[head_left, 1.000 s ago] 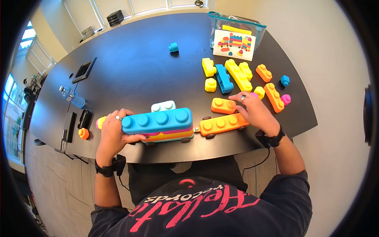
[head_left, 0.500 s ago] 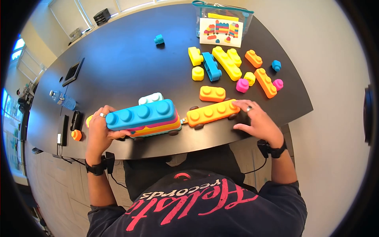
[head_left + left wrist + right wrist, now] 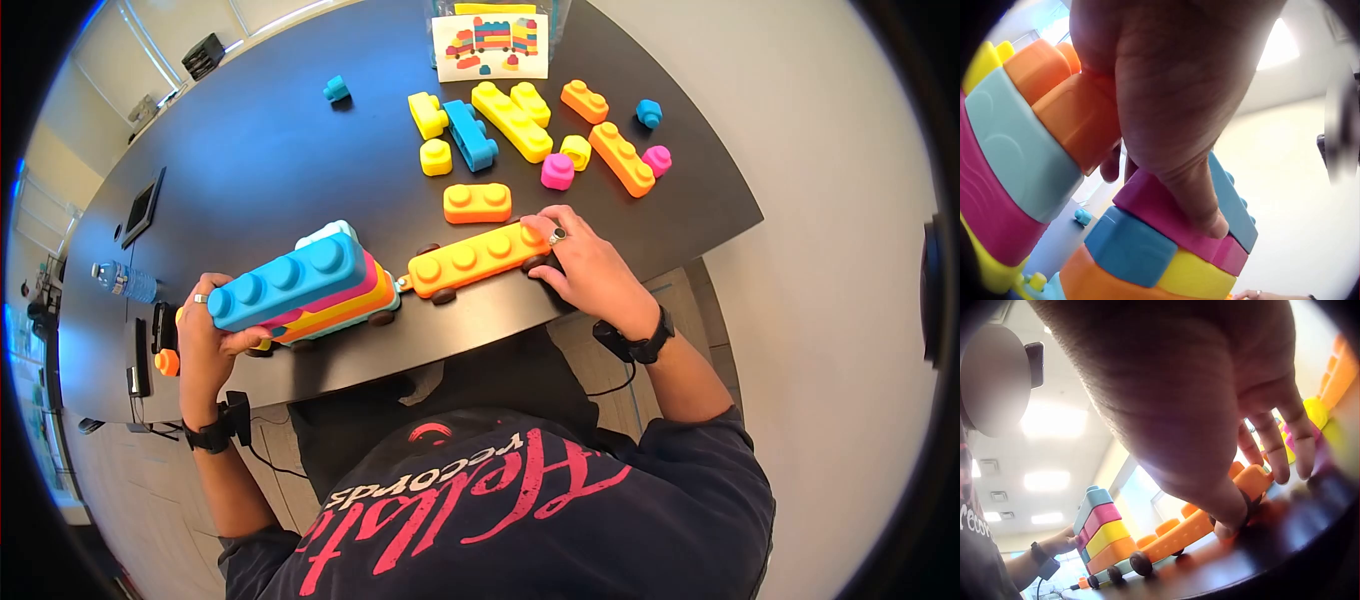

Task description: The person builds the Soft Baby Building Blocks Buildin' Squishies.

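Observation:
In the head view the left hand [image 3: 208, 335] grips the left end of a stacked wagon, whose top is a long blue block [image 3: 290, 278]. The left wrist view shows the thumb against a magenta block [image 3: 1166, 212]; orange and pale-blue blocks [image 3: 1022, 144] stand on the other side. A small connector joins the wagon to a long orange wheeled base [image 3: 470, 262]. The right hand [image 3: 600, 275] pinches that base's right end, thumb by a wheel in the right wrist view, other fingers extended. A loose two-stud orange brick [image 3: 477, 204] lies just beyond the base.
Several loose bricks, including a long yellow one [image 3: 512, 122] and a long orange one [image 3: 622, 160], lie farther back. A picture card [image 3: 492, 47] leans on a clear bag. A small blue brick [image 3: 336, 89] lies apart; a water bottle [image 3: 125, 281] is at left.
The right hand has moved from beside the loose orange brick to the base's right end. The gap between that brick and the base has widened. The left hand keeps its grip; the head view has shifted.

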A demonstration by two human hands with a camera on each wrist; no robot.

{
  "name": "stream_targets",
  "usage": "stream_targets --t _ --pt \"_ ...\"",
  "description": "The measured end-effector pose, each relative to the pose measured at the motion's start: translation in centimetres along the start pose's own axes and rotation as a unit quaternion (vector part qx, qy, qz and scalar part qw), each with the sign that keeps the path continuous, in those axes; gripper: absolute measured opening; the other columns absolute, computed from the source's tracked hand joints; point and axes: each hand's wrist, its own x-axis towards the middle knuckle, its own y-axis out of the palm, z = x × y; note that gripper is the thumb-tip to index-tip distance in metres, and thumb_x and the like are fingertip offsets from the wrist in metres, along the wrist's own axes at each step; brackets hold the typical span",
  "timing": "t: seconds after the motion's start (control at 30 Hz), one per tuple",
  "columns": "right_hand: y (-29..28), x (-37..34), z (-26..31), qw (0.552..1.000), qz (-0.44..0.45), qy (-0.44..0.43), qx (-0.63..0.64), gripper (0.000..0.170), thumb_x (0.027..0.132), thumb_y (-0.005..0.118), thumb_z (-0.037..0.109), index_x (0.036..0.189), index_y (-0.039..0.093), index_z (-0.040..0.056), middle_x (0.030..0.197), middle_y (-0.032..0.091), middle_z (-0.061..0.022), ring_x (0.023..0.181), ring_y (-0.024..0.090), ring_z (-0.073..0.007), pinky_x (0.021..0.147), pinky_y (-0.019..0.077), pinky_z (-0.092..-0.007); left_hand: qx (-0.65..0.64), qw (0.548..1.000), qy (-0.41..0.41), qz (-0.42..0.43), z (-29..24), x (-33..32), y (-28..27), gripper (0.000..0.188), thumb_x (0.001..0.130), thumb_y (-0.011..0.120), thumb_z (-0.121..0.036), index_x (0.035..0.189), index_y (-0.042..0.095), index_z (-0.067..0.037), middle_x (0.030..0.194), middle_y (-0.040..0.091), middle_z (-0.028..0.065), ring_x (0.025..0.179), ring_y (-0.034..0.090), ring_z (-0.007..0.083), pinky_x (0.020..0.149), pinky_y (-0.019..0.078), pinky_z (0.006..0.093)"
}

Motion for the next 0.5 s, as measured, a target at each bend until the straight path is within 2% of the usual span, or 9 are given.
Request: stream_targets --t 0.17,0.27,0.33,0.43,0.47,0.5 --pt "-0.9 -0.7 -0.2 0.999 0.037 0.011 0.028 0.064 0.089 0.080 0.011 0.147 0.053 0.0137 0.139 0.055 -0.0118 0.121 0.065 -0.0351 0.092 0.0585 -0.0464 0.023 1.000 0.000 -0.003 -0.2 0.0 -0.3 0.089 0.063 0.085 -0.073 0.112 0.060 -0.003 0.089 0.065 0.0111 0.080 0.066 0.0319 0.072 0.0538 0.0395" --pt "-4.1 -0.2 -0.8 0.992 0.081 0.048 0.083 0.066 0.091 0.075 0.005 0.150 0.053 0.0206 0.135 0.059 -0.0123 0.113 0.067 -0.0385 0.090 0.0586 -0.0476 0.024 1.000 0.008 0.001 0.1 0.1 -0.5 0.090 0.062 0.085 -0.073 0.112 0.060 -0.003 0.089 0.065 0.0110 0.081 0.066 0.0323 0.074 0.0541 0.0398" --pt "-6.9 1.0 -2.2 0.990 0.098 0.089 0.049 0.061 0.092 0.075 0.008 0.149 0.054 0.0180 0.133 0.062 -0.0146 0.111 0.067 -0.0400 0.091 0.0580 -0.0471 0.028 0.999 0.016 0.008 0.1 0.1 -0.5 0.090 0.062 0.085 -0.074 0.112 0.060 -0.003 0.089 0.065 0.0109 0.081 0.066 0.0325 0.074 0.0541 0.0401" --pt "-8.7 2.3 -4.1 0.995 0.016 0.095 -0.020 0.052 0.094 0.074 0.010 0.143 0.059 0.0091 0.123 0.067 -0.0182 0.112 0.067 -0.0397 0.094 0.0565 -0.0458 0.040 0.999 0.020 -0.004 -0.2 0.1 -0.3 0.091 0.061 0.085 -0.073 0.113 0.061 -0.002 0.093 0.068 0.0117 0.083 0.068 0.0330 0.076 0.0551 0.0401" --pt "-8.5 2.4 -4.4 0.995 0.016 0.096 -0.022 0.052 0.094 0.074 0.010 0.143 0.059 0.0091 0.123 0.067 -0.0182 0.112 0.067 -0.0397 0.094 0.0565 -0.0458 0.033 0.999 0.025 -0.006 -0.2 0.1 -0.3 0.092 0.061 0.085 -0.073 0.115 0.061 -0.003 0.100 0.069 0.0133 0.086 0.069 0.0343 0.077 0.0556 0.0403" --pt "-8.2 2.5 -4.8 0.992 0.028 0.093 -0.076 0.052 0.094 0.074 0.011 0.143 0.059 0.0084 0.123 0.067 -0.0183 0.113 0.066 -0.0392 0.095 0.0563 -0.0459 0.026 0.999 0.030 -0.009 -0.1 0.1 -0.3 0.094 0.061 0.085 -0.073 0.118 0.061 -0.003 0.106 0.071 0.0149 0.089 0.070 0.0355 0.078 0.0560 0.0406"
